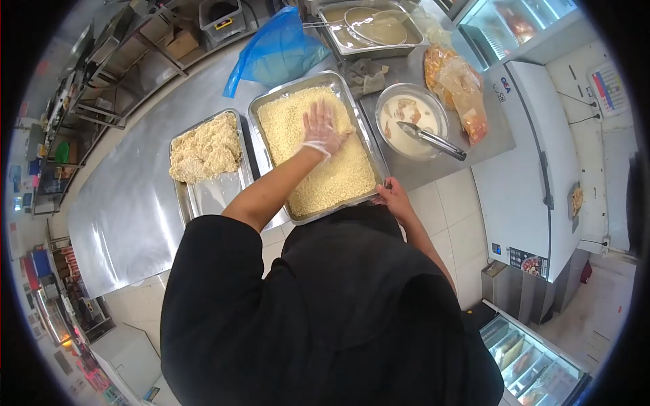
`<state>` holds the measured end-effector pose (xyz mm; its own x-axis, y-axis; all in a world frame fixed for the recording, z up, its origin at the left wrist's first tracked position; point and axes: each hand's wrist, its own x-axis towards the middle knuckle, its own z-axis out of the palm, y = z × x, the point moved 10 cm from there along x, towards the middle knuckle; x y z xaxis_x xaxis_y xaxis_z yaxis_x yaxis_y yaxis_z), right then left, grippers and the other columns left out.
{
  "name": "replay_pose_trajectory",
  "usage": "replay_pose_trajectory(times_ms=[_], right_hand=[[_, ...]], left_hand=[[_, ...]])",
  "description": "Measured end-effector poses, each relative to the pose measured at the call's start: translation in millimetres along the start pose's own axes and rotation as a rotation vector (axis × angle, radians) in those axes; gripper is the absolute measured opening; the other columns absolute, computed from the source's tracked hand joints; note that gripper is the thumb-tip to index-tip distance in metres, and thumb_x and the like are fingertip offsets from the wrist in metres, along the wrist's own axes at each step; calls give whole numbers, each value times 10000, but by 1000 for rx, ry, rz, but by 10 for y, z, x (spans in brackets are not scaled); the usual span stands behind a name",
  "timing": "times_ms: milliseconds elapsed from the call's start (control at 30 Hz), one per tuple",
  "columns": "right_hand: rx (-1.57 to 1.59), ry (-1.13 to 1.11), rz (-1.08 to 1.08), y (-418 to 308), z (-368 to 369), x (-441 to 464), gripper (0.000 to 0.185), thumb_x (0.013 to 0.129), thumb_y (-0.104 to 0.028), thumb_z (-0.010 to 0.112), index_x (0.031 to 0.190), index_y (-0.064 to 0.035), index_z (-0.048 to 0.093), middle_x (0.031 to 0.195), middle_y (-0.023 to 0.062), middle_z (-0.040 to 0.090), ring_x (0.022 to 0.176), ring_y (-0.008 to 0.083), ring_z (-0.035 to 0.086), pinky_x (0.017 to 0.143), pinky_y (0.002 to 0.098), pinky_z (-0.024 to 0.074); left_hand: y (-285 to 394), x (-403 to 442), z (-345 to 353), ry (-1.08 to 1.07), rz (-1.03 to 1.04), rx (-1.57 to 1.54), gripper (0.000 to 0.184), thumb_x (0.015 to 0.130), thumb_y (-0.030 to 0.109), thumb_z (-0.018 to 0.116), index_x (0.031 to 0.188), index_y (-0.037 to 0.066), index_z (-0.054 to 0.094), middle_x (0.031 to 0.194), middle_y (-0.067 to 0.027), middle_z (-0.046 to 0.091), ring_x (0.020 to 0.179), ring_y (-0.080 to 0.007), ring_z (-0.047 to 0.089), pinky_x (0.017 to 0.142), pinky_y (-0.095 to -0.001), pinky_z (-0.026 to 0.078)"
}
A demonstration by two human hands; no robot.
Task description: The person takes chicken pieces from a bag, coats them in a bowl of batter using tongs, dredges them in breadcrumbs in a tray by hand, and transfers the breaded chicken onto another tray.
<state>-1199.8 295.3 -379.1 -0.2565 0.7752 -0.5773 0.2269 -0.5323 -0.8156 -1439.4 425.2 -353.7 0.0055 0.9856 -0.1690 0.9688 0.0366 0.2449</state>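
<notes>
My left hand [322,128], in a clear plastic glove, lies flat with its fingers spread on pale yellow breadcrumbs [338,177]. The crumbs fill a deep metal tray [374,145] at the table's near edge. At that tray's near right corner, my right hand [395,199] is bare and closed on the rim. To the left stands a second metal tray [215,196] with crumb-coated pieces [205,149] heaped at its far end. On the right, a bowl [443,128] holds milky batter [406,143] with pieces in it, and metal tongs [433,140] rest across its rim.
A blue plastic bag [281,51] and a grey cloth [365,76] lie beyond the crumb tray. Behind them, a metal pan [379,51] holds cloudy liquid and a strainer [376,26]. Bagged orange-red food [460,91] sits right of the bowl, near a white freezer [528,169].
</notes>
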Motion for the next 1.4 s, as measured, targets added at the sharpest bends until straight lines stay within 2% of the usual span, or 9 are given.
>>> replay_pose_trajectory(times_ms=[133,200,233,300,400,633,833,1033,1400], right_hand=[[11,-3,-30,-34,12,-46,264,967,-247,583,1100,-66,446,848,85,659,709,157,669,643,241,490],[-79,6,-26,-30,2,-22,254,970,-248,575,1096,-68,446,854,95,665,724,164,675,654,248,496],[-75,6,-36,-62,-12,7,254,970,-248,575,1096,-68,446,854,95,665,724,164,675,654,248,496],[-65,10,-38,-49,-5,-19,245,974,-251,568,1087,-71,446,849,98,669,734,166,680,665,249,495],[-38,-21,-39,-36,43,-24,234,976,-248,566,1078,-76,444,841,94,669,741,164,680,669,261,493],[-7,-37,-15,0,53,-28,184,982,-219,557,1035,-90,437,868,87,656,754,176,672,677,281,495],[201,-17,-68,-46,73,-27,194,979,-200,560,992,-79,408,854,51,543,733,200,673,609,281,465],[155,-107,23,-23,90,-2,184,985,-235,556,1007,-118,414,909,36,572,796,177,668,671,260,465],[79,-37,41,-154,41,-55,231,972,-291,581,1018,-116,437,885,46,598,791,157,669,676,258,469]], left_hand=[[-322,182,83,58,-25,-88,942,890,700,356,1534,44,149,1614,-154,34,1485,-347,-15,1176,-516,1],[-473,104,-273,392,29,8,816,886,609,468,1473,55,347,1538,-193,296,1433,-351,253,1144,-475,232],[-541,122,-409,400,33,14,816,886,609,468,1473,55,347,1538,-193,296,1433,-351,253,1144,-475,232],[-650,3,-448,-126,-130,-240,603,852,448,596,1295,40,570,1289,-225,578,1197,-346,560,962,-435,458],[-738,48,-280,-63,-149,-197,413,796,309,667,1083,12,680,1038,-216,686,936,-324,676,785,-415,529],[-709,207,205,-544,58,-405,395,751,309,719,1064,67,701,991,-189,688,897,-303,650,784,-423,496],[-485,-333,-608,-216,52,-322,401,759,334,739,1037,50,682,923,-169,689,867,-288,645,768,-406,504],[-434,-762,-970,-52,-8,-664,377,805,319,687,1028,14,669,892,-192,682,811,-303,646,734,-383,499],[-867,-1118,-1569,118,-206,-794,340,827,256,744,1077,34,687,874,-64,702,802,-132,633,719,-309,512]])
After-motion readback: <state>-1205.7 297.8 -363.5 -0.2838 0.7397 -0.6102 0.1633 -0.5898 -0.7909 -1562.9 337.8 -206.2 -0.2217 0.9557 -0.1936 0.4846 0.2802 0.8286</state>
